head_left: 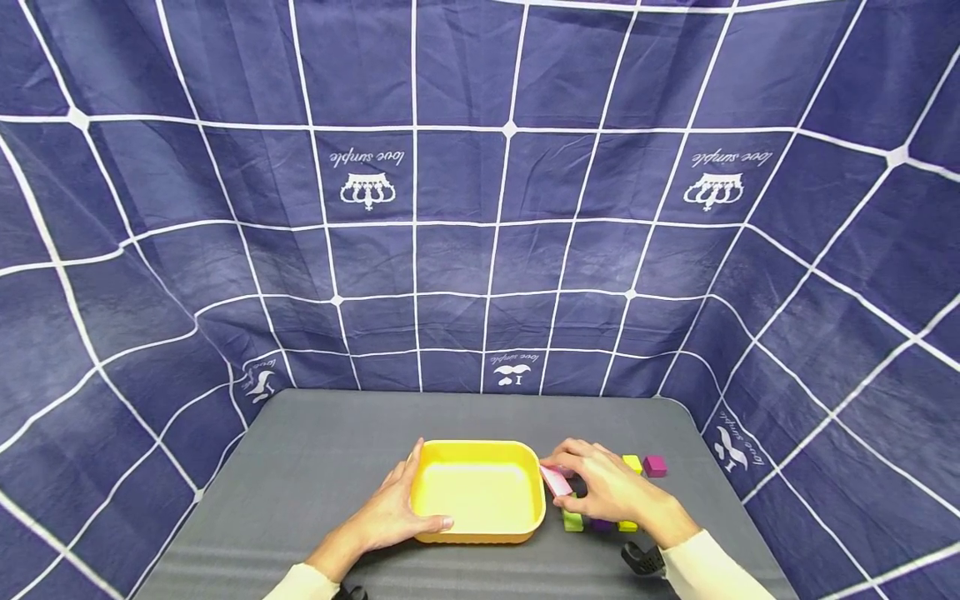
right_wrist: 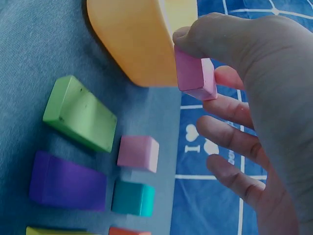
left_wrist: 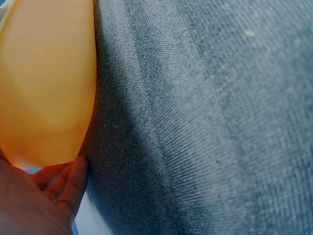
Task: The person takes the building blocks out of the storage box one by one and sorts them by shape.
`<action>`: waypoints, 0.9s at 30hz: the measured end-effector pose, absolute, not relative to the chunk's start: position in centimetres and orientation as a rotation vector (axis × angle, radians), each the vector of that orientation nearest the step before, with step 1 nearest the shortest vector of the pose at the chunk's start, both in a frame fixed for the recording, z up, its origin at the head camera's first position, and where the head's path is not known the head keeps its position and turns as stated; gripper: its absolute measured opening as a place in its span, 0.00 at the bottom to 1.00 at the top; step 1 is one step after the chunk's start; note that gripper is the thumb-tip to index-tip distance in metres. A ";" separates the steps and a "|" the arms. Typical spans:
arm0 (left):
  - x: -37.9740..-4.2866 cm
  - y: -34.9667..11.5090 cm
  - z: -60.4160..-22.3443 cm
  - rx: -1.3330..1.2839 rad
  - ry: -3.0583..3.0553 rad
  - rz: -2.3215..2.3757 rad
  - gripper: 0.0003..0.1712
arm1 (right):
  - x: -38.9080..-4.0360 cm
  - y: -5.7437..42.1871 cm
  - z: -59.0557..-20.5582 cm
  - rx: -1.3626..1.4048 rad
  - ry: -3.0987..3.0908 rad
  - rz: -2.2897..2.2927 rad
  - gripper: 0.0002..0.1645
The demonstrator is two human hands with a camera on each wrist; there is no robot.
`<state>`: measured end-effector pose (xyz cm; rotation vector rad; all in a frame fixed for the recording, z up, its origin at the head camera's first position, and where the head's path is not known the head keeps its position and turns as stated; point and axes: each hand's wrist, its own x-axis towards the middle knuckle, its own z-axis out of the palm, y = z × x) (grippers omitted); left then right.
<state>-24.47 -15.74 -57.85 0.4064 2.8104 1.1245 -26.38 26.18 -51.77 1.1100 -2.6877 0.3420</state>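
Observation:
A shallow yellow plastic box (head_left: 480, 535) stands on the grey cloth. My left hand (head_left: 395, 506) grips its left end, thumb at the near rim and fingers along the side. In the left wrist view those fingers (left_wrist: 73, 183) touch the outer wall. Beside the box's right end, my right hand (head_left: 603, 483) pinches a pink block (right_wrist: 190, 71) between thumb and fingertips, above the cloth. Below it in the right wrist view lie a green block (right_wrist: 80, 112), a second pink block (right_wrist: 137, 152), a purple block (right_wrist: 68, 183) and a teal block (right_wrist: 132, 198).
Further right lie a magenta block (head_left: 655, 466) and yellow blocks (head_left: 632, 463), partly hidden by the right hand. An orange block (right_wrist: 129, 231) shows at the right wrist view's lower edge. A blue curtain (head_left: 465, 258) with white lines encloses the back and sides.

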 end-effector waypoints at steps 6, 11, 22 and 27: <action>-24.5 -15.8 -58.0 0.411 2.819 1.120 0.89 | -26.1 27.4 -52.0 1.064 -2.684 0.352 0.34; -24.5 -15.8 -58.0 0.410 2.822 1.122 0.90 | -25.9 28.5 -52.1 1.015 -2.679 0.350 0.34; -24.5 -15.9 -58.0 0.405 2.816 1.122 0.89 | -25.5 31.1 -52.4 0.959 -2.686 0.368 0.35; -24.5 -15.8 -58.0 0.404 2.817 1.123 0.89 | -25.4 32.7 -52.5 0.914 -2.695 0.368 0.34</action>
